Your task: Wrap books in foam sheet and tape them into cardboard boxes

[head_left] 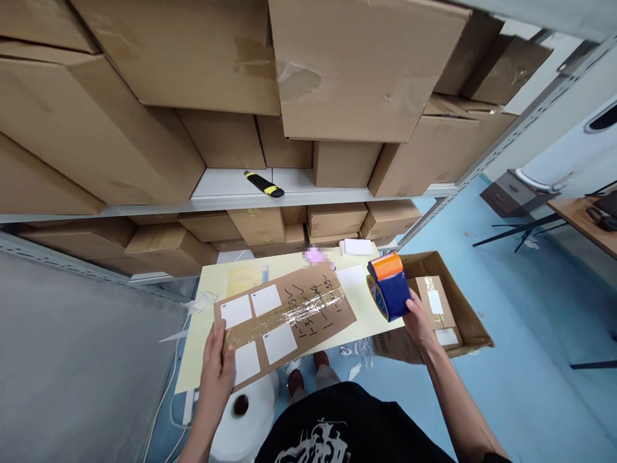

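Observation:
A flat brown cardboard parcel [284,318] lies on a pale yellow table top [359,308]. It carries several white labels, handwritten numbers and a strip of clear tape along its middle. My left hand [218,363] grips its near left end, thumb on top. My right hand [418,318] holds a blue and orange tape dispenser [388,286] just off the parcel's right end, above the table's right edge.
Shelves packed with cardboard boxes [144,96] fill the wall ahead. A black and yellow utility knife [264,184] lies on a shelf. An open carton [446,308] with small parcels sits on the blue floor at right. A white roll [245,418] stands below the table.

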`<action>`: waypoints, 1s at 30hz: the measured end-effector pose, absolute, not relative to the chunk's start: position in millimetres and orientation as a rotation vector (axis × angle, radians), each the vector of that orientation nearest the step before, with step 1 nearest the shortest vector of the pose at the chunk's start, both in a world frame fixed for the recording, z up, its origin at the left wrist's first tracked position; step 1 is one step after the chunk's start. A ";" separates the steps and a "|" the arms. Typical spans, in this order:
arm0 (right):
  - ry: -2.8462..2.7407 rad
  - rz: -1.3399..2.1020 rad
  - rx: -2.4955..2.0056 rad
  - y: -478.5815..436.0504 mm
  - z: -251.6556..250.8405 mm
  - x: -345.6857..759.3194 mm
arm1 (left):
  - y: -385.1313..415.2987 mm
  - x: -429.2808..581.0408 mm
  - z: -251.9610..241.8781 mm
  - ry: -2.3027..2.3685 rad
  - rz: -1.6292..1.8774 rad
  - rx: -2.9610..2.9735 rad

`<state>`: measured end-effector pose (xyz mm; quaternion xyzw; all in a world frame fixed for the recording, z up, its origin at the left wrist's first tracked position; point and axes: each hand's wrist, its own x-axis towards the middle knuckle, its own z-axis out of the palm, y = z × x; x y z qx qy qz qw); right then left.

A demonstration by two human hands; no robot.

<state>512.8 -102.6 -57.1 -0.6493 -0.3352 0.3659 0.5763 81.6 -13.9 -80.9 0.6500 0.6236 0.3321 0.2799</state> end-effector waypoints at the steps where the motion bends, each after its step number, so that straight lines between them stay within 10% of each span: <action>1: -0.726 0.872 -1.425 -99.0 -41.2 508.7 | -13.8 82.1 -82.2 1.667 0.904 1.749; 17: -1.014 1.580 -1.477 -5.7 82.7 401.2 | -29.3 104.8 -42.5 2.083 0.819 2.087; 30: -1.446 1.647 -1.591 37.3 49.4 346.9 | -27.2 87.1 -11.2 1.552 0.952 1.522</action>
